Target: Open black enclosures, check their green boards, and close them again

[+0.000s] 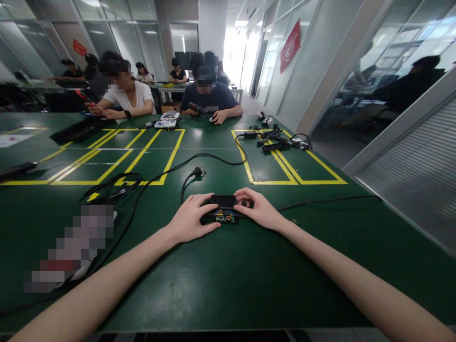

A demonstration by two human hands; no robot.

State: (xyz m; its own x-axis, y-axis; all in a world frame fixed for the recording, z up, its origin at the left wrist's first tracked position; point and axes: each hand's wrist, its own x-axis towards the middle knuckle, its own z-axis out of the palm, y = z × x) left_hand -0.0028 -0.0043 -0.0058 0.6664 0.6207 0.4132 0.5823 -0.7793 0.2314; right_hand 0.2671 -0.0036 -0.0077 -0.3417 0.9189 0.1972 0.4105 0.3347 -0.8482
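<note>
In front of me on the table is an opened power adapter, its green circuit board (pixel 225 216) bare, with copper-coloured coils on it. At the board's far edge stands a black plastic adapter cover (pixel 223 201). My left hand (pixel 192 217) grips the cover's left end with its fingers, while one digit reaches along the board's near left side. The cover's right end is between the thumb and curled fingers of my right hand (pixel 261 209). A black cable (pixel 327 202) runs off to the right from behind that hand.
A black plug (pixel 197 172) lies beyond my left hand. A coiled cable (pixel 114 187) and a blurred-out power strip (pixel 76 251) lie left. Yellow tape (pixel 174 156) marks the green table. Several black cables and adapters (pixel 274 140) lie at the far right. People sit opposite.
</note>
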